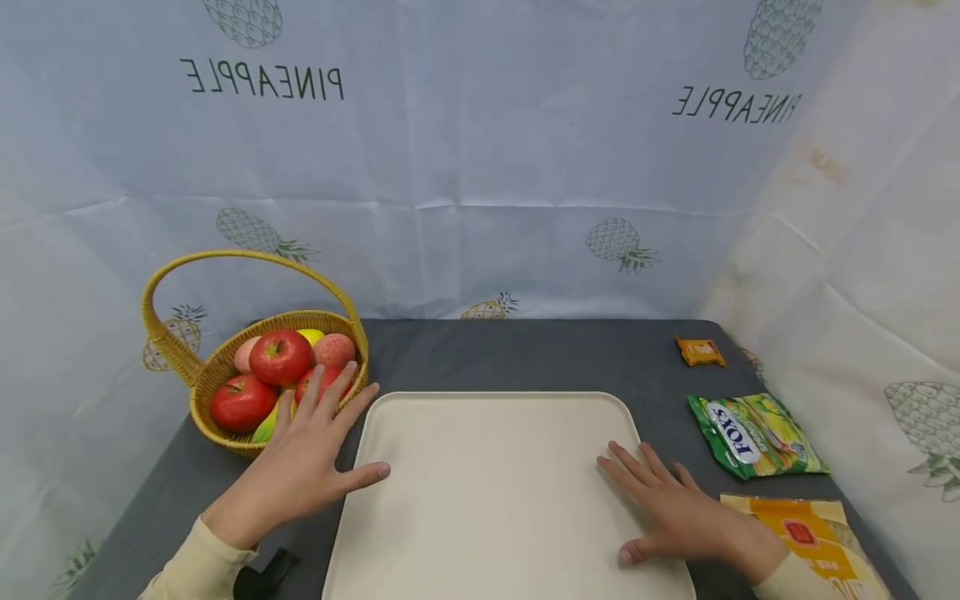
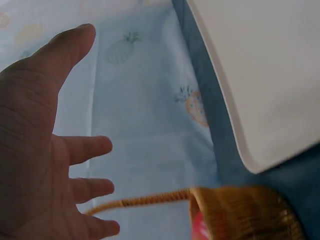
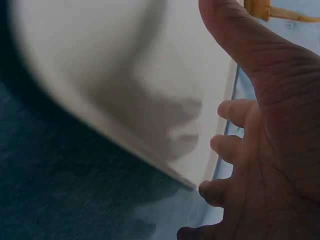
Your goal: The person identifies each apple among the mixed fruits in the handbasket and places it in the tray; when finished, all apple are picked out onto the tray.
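My left hand [image 1: 315, 454], fingers spread, hovers between the fruit basket and the left edge of a cream tray [image 1: 495, 475]. Its fingertips overlap the yellow wicker basket [image 1: 217, 438] in the head view; the left wrist view shows the palm [image 2: 35, 150] holding nothing, apart from the basket [image 2: 245, 212]. Over the tray's right edge is my right hand [image 1: 667, 508], fingers extended and holding nothing. In the right wrist view this hand [image 3: 280, 130] casts a shadow on the tray [image 3: 75, 55]; whether it touches the tray I cannot tell. Red apples [image 1: 281, 357] and other fruit fill the basket.
Along the table's right side lie a small orange packet [image 1: 701, 351], a green FOX'S bag [image 1: 757, 435] and a yellow-orange bag [image 1: 813, 537], partly behind my right wrist. A pineapple-print cloth [image 1: 510, 150] hangs behind the dark grey table [image 1: 525, 354].
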`<state>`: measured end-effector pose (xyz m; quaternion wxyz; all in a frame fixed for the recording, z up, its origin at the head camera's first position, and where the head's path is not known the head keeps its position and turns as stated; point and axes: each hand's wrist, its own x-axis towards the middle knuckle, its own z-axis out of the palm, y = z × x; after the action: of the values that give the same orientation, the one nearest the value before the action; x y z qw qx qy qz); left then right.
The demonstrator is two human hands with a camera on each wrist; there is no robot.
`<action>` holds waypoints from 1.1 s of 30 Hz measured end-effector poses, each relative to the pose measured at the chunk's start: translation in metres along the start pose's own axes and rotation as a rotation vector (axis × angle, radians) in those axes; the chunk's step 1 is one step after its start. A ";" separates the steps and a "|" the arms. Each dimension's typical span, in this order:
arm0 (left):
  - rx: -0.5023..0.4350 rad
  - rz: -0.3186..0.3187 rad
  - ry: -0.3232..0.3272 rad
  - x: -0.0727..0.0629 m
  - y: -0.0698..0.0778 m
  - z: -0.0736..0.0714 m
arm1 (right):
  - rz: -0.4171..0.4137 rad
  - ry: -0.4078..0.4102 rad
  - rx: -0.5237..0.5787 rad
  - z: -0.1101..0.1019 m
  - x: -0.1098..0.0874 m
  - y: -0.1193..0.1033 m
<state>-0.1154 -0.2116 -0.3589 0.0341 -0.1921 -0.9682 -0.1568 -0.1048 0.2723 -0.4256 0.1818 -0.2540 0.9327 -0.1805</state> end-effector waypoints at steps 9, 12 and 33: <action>0.015 0.118 0.256 0.003 -0.061 -0.017 | 0.087 -0.066 -0.038 0.003 -0.009 0.017; 0.034 0.107 0.298 0.006 -0.084 -0.025 | 0.101 -0.075 -0.023 0.004 -0.011 0.020; -0.089 -0.033 0.081 0.031 -0.157 -0.039 | 0.064 -0.060 -0.007 0.009 -0.011 0.026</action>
<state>-0.2042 -0.3500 -0.3637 0.0622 -0.1710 -0.9610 -0.2081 -0.1023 0.2969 -0.4416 0.2144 -0.2301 0.9351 -0.1635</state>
